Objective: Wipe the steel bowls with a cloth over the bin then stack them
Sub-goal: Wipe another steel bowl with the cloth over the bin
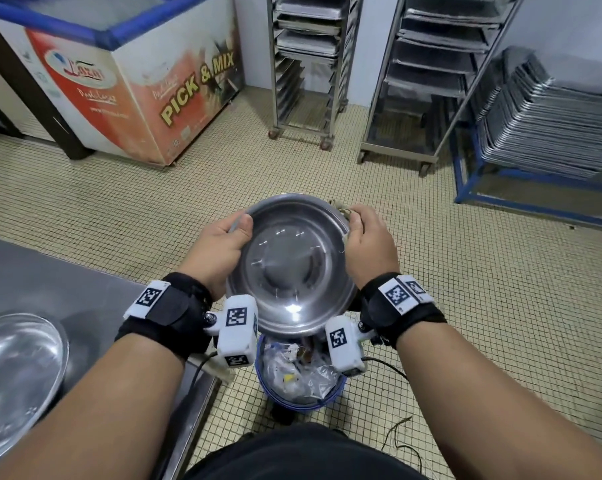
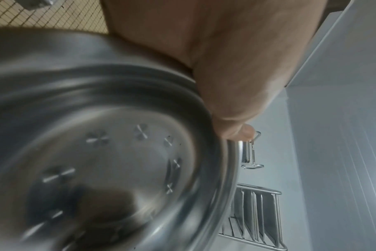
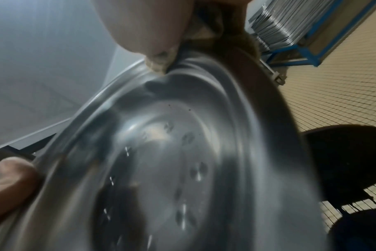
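Tiled floor [image 1: 119,209], beige mosaic, underlies the whole scene. Chest freezer [image 1: 133,74], white and orange with a blue-rimmed lid, lettered "PICK & MIX", stands at far left. Two wheeled tray racks [image 1: 306,64], steel, loaded with flat trays, stand against the far wall; a stack of steel trays [image 1: 549,126] sits on a blue frame at right. Steel counter [image 1: 50,292] occupies the lower left, carrying a second steel bowl [image 1: 15,368], mouth up, only partly in frame. Bin [image 1: 299,386], blue-rimmed, round, lined with clear plastic and holding crumpled waste, stands on the floor just beside the counter's edge, directly below the hands. Steel bowl [image 1: 292,265], round, shiny, held in the air above the bin between both hands, its inside tilted toward the person. Left hand [image 1: 219,244] grips the bowl's left rim, thumb curled over the edge onto the inner wall. Right hand [image 1: 368,240] grips the opposite rim with fingers bent, pinching a cloth [image 1: 344,211] against the upper right edge; the right wrist view shows the cloth [image 3: 159,62], beige and frayed, pressed by the thumb to the inner rim. Both wrists wear black straps with marker-tagged cameras.
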`<act>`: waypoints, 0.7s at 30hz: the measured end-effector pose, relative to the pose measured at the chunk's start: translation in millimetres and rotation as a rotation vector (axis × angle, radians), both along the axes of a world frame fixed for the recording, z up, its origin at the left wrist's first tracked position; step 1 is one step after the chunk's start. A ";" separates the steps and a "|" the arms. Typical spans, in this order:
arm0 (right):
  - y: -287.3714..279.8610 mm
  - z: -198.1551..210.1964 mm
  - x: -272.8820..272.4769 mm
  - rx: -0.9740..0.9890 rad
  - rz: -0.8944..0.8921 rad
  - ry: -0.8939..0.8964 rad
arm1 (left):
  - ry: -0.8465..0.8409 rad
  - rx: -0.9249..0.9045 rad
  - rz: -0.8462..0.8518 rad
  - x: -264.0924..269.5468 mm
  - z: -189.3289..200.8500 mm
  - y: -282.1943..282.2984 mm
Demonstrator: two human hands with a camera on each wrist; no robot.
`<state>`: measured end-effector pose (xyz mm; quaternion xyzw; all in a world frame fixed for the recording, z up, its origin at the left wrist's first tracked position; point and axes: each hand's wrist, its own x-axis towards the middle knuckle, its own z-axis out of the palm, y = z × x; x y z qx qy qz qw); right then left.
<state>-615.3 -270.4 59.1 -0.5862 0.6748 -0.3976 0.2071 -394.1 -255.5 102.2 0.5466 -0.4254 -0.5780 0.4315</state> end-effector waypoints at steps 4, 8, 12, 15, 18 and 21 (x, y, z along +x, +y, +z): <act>4.1 -14.4 6.2 0.012 -0.119 -0.085 | 0.109 0.054 0.160 -0.7 -3.7 -2.6; 15.0 -26.0 15.6 0.044 -0.216 -0.193 | 0.110 0.022 0.216 -0.2 -7.4 -3.3; 19.7 -30.2 13.5 0.033 -0.267 -0.259 | -0.093 -0.004 0.063 0.0 -5.1 -0.1; 15.3 -16.2 0.6 -0.024 -0.212 -0.193 | -0.403 0.000 -0.164 9.1 3.8 -1.8; 8.3 5.8 0.1 -0.080 -0.054 -0.091 | -0.349 -0.013 -0.192 6.2 8.3 2.3; 5.2 13.2 5.1 -0.083 0.012 0.001 | -0.270 0.010 -0.105 -1.0 6.9 5.3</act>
